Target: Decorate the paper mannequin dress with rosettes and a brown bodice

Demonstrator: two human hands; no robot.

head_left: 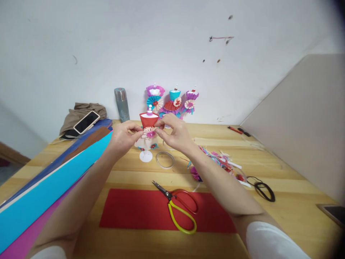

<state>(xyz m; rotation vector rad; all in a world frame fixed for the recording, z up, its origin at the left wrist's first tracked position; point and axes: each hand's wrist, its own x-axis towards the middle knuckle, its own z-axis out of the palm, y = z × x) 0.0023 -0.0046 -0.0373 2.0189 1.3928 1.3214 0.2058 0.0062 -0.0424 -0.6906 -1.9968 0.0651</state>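
A small white dress-form stand (146, 156) stands upright on the table, wearing a red paper bodice (149, 120) and a pale skirt (146, 143) with small red-and-blue flowers. At its waist sits a pleated pale paper flower (150, 132) with a pink centre. My left hand (124, 138) pinches the flower's left edge between thumb and fingers. From the other side, my right hand (174, 132) is closed at the flower's right edge, its fingertips also close to the bodice. The exact fingertip contact is too small to make out.
Yellow-and-red-handled scissors (168, 196) lie on a red paper sheet (129, 208) in front. A tape ring (165, 160), paper scraps (221, 162) and a black cord (265, 192) lie rightward. Behind are several dressed forms (175, 95) and a flask (122, 104); coloured sheets (54, 201) and a phone (86, 122) are left.
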